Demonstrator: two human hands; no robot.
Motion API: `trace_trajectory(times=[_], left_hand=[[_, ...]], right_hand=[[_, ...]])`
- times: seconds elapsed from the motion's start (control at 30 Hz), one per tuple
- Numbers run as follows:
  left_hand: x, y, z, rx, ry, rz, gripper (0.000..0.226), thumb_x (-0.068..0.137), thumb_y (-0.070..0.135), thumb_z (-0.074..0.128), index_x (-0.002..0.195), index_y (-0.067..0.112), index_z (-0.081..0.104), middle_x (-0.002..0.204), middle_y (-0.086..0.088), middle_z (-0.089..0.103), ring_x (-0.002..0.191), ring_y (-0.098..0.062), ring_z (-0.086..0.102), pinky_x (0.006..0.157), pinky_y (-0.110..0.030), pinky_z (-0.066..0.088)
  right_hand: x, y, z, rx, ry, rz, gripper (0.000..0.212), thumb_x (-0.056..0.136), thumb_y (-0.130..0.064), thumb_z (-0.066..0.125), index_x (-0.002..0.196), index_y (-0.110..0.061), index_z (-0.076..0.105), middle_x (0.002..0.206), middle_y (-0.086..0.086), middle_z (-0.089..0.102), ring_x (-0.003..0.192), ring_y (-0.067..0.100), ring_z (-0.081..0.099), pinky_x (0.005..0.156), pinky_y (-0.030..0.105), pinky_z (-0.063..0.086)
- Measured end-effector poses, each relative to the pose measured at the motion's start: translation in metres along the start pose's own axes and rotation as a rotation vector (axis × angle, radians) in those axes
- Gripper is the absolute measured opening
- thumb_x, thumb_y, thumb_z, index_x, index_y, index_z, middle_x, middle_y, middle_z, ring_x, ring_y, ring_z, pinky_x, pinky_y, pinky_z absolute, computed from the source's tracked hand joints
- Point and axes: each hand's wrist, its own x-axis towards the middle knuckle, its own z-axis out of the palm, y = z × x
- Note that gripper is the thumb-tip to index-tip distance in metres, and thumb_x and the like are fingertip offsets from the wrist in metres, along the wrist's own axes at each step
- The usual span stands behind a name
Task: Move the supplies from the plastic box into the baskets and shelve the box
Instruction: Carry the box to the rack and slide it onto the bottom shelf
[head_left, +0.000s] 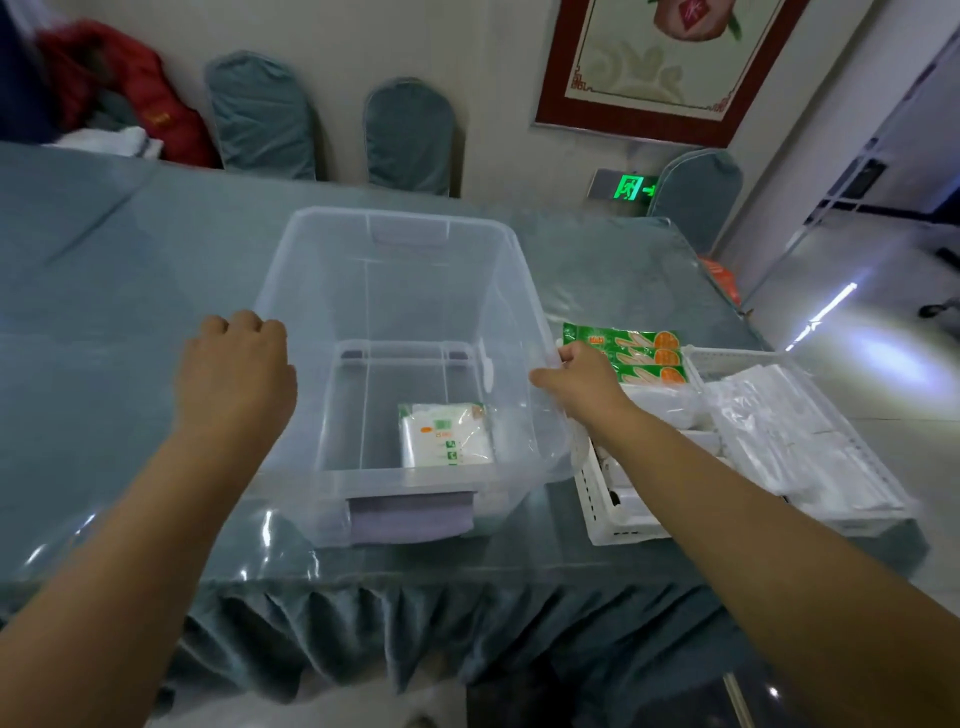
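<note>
A clear plastic box (332, 249) with grey latches stands on the table in front of me. One white packet with green and orange print (447, 436) lies on its floor near the front right corner. My left hand (234, 364) grips the box's left rim and my right hand (582, 374) grips its right rim. Two white slotted baskets stand to the right. The nearer basket (613, 525) holds white items under my right forearm. The farther basket (883, 493) holds clear-wrapped white packs (784, 441). Green and orange packets (639, 353) lie at the baskets' far end.
The table (104, 291) has a teal cloth under a clear glossy cover and a pleated skirt at the front edge. Teal-covered chairs (260, 114) stand behind it by the wall. Red clothing (119, 88) is piled at the far left. Shiny floor lies to the right.
</note>
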Motion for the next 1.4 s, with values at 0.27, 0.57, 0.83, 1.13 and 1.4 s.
trace_trajectory(times=[0.27,0.57,0.83,1.13,1.4], left_hand=[[0.0,-0.004,-0.015,-0.253,-0.073,-0.252,0.012,0.08,-0.003,0.049,0.092,-0.001,0.047,0.097,-0.029,0.058,0.082,-0.043,0.054,0.068,-0.041,0.038],[0.008,0.065,-0.064,-0.498,0.21,-0.146,0.036,0.088,0.007,0.047,0.123,0.006,0.045,0.115,-0.024,0.057,0.095,-0.047,0.055,0.077,-0.049,0.044],[-0.004,0.185,-0.092,-0.656,0.321,0.031,0.04,0.087,0.016,0.051,0.126,0.017,0.044,0.115,-0.012,0.061,0.098,-0.038,0.057,0.081,-0.045,0.044],[-0.08,0.397,-0.099,-0.827,0.255,0.297,0.037,0.083,0.012,0.053,0.12,0.012,0.048,0.106,-0.013,0.062,0.088,-0.036,0.056,0.067,-0.034,0.033],[-0.178,0.612,-0.073,-0.933,0.051,0.447,0.035,0.082,0.017,0.058,0.117,0.016,0.049,0.103,-0.013,0.064,0.09,-0.039,0.059,0.079,-0.043,0.044]], right_hand=[[-0.019,0.002,-0.004,0.047,0.131,-0.047,0.014,0.077,-0.013,0.066,0.089,-0.013,0.06,0.082,-0.002,0.062,0.072,0.014,0.06,0.056,0.024,0.043],[-0.034,0.005,-0.082,0.199,0.421,-0.21,0.014,0.079,-0.014,0.064,0.09,-0.02,0.058,0.071,-0.008,0.06,0.057,0.005,0.053,0.043,0.005,0.039],[-0.071,0.054,-0.201,0.296,0.671,-0.286,0.018,0.078,-0.01,0.064,0.086,-0.023,0.056,0.063,-0.009,0.053,0.047,-0.004,0.047,0.045,0.005,0.038],[-0.146,0.197,-0.371,0.279,0.885,-0.138,0.022,0.08,-0.015,0.065,0.098,-0.026,0.057,0.065,-0.006,0.053,0.055,0.005,0.051,0.054,0.012,0.045],[-0.226,0.346,-0.523,0.23,1.049,0.03,0.023,0.081,-0.013,0.064,0.099,-0.025,0.057,0.065,-0.005,0.051,0.048,0.0,0.048,0.047,0.008,0.042]])
